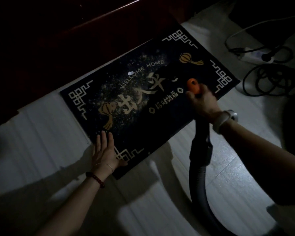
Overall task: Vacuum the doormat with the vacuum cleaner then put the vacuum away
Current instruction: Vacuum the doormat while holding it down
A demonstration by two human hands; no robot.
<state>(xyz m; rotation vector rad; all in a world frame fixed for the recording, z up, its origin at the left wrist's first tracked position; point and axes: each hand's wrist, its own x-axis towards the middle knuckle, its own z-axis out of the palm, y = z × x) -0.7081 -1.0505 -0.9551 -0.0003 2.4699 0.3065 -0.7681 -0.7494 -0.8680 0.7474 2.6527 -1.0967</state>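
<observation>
Item: doormat, dark with "WELCOME HOME" lettering, flat on pale floor tiles against a dark door; crumbs and one white scrap scattered across its middle.
Your left hand: fingers straight, pressing the near corner flat.
Your right hand: gripping the orange-tipped vacuum handle, grey hose trailing behind.
Risk: suction may lift the mat if you ease your left-hand pressure; the coiled cable nearby could snag.

Doormat on the floor, against a door behind it.

Left hand lies flat on its near corner; right hand holds the vacuum handle over the right part, hose trailing nearer. Cables, seemingly with a power strip, lie far right.
</observation>
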